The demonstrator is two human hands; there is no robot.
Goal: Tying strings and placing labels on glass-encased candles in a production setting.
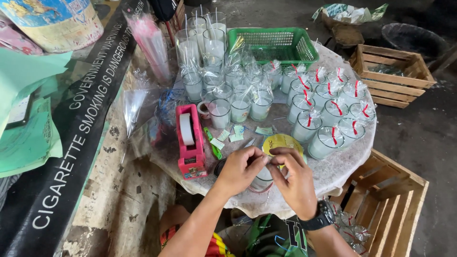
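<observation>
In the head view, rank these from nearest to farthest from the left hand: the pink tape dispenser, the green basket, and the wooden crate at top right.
From the left hand:
1. Pink tape dispenser, just to its left on the table.
2. Green basket, at the table's far edge.
3. Wooden crate, off the table at the far right.

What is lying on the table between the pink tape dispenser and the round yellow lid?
In the head view, between the pink tape dispenser and round yellow lid lie a green pen-like stick and small pale green paper labels.
</observation>
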